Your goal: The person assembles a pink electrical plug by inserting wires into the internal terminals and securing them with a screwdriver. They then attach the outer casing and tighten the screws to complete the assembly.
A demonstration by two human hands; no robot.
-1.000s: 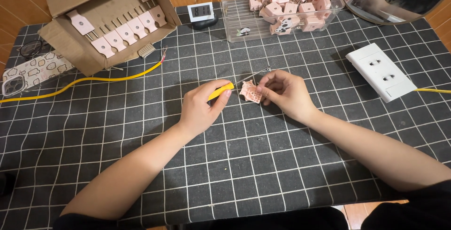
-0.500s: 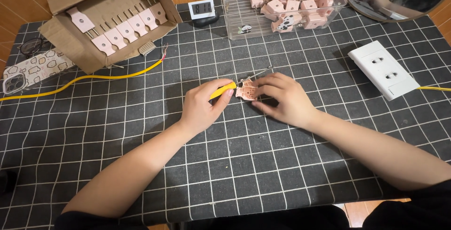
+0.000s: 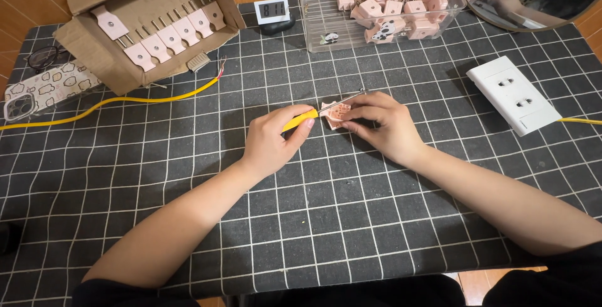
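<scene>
Black checked cloth (image 3: pixel 188 175) covers the table; at its centre lies a pink plug (image 3: pixel 337 114), pinched by the right hand (image 3: pixel 382 125). Beside the plug, the left hand (image 3: pixel 273 141) grips a yellow screwdriver (image 3: pixel 300 119), tip on the plug: fastening seems underway, needing steady turning. Beyond the plug stands a clear bin (image 3: pixel 326 18).

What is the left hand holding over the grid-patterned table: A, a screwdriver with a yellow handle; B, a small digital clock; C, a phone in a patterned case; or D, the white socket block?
A. The left hand grips a yellow-handled screwdriver whose metal shaft reaches the small pink plug part held by the right hand; the phone, socket block and clock lie apart, untouched.
</scene>
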